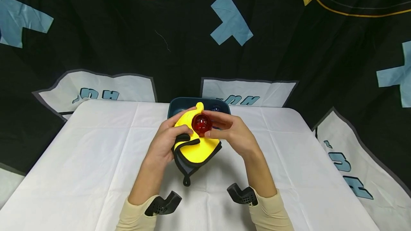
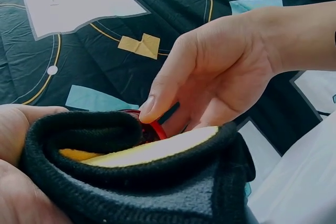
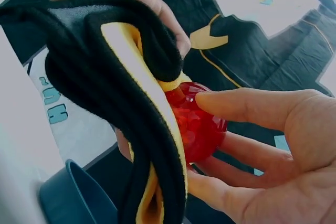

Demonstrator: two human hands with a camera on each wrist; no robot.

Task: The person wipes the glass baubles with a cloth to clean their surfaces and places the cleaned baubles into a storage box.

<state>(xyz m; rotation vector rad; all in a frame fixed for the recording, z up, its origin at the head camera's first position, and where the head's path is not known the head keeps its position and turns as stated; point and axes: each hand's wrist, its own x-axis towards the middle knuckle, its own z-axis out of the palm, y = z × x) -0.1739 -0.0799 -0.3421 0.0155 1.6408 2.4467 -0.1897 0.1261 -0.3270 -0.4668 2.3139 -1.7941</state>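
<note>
My left hand [image 1: 163, 141] grips a yellow cleaning cloth [image 1: 197, 152] with a grey back, dark edging and a hanging loop at its lower corner. The cloth is folded and bunched, its lower part draping over the table. Against its yellow side sits a clear red ball [image 1: 201, 124], pinched by my right hand [image 1: 237, 133] between thumb and fingers. In the right wrist view the red ball [image 3: 202, 129] presses into the cloth's fold. Most of the ball is hidden behind the cloth [image 2: 157, 182] in the left wrist view.
Just beyond both hands stands a dark teal basin [image 1: 183, 102], partly covered by them. Inside it a shiny dark blue round thing [image 1: 216, 108] shows. A white cloth covers the table [image 1: 80, 159]. Behind hangs a black patterned sheet [image 1: 128, 38].
</note>
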